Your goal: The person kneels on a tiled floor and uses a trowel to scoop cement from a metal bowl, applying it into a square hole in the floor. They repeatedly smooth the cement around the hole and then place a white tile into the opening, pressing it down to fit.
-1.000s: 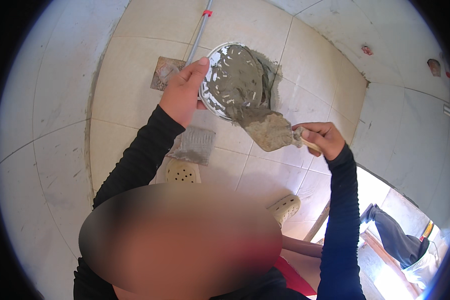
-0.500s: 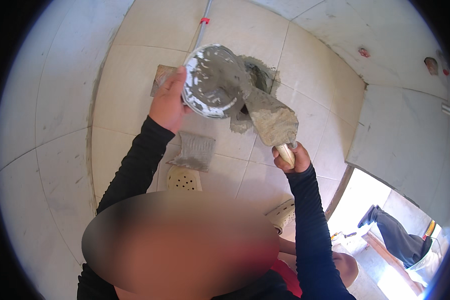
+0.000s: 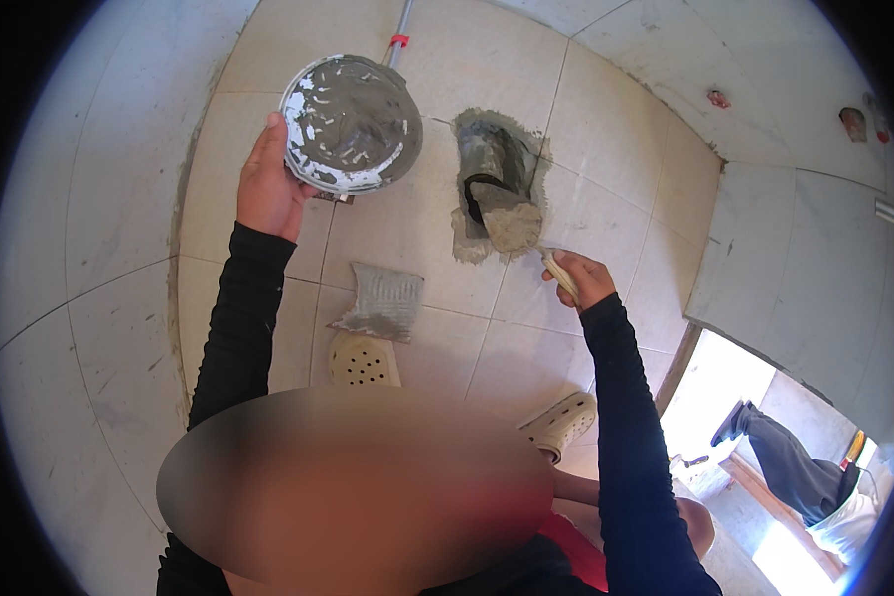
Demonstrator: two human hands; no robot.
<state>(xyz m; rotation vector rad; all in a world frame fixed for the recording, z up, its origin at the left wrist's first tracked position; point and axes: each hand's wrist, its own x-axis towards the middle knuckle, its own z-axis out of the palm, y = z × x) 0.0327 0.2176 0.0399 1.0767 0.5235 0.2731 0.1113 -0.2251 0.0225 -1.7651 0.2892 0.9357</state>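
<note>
My left hand [image 3: 269, 189] is closed on the rim of a round bucket [image 3: 360, 124], tilted so that grey mortar and white streaks show inside. It hangs above the tiled floor, left of a hole. In my right hand [image 3: 584, 281], the fingers wrap round the pale handle of a trowel [image 3: 510, 217]. The blade, caked in grey mortar, reaches over the near part of the floor hole [image 3: 502, 159]. That hole has a rough mortar edge and a dark opening, partly hidden behind the blade.
A broken tile piece [image 3: 382, 300] lies on the floor in front of my left clog [image 3: 363, 360]. A pole with a red band [image 3: 398, 41] lies beyond the bucket. Tiled walls stand at both sides. Through a doorway at lower right, a person's leg [image 3: 787, 452] shows.
The bucket has moved left, away from the hole. The trowel has swung from the bucket's edge down over the hole, uncovering more of the opening.
</note>
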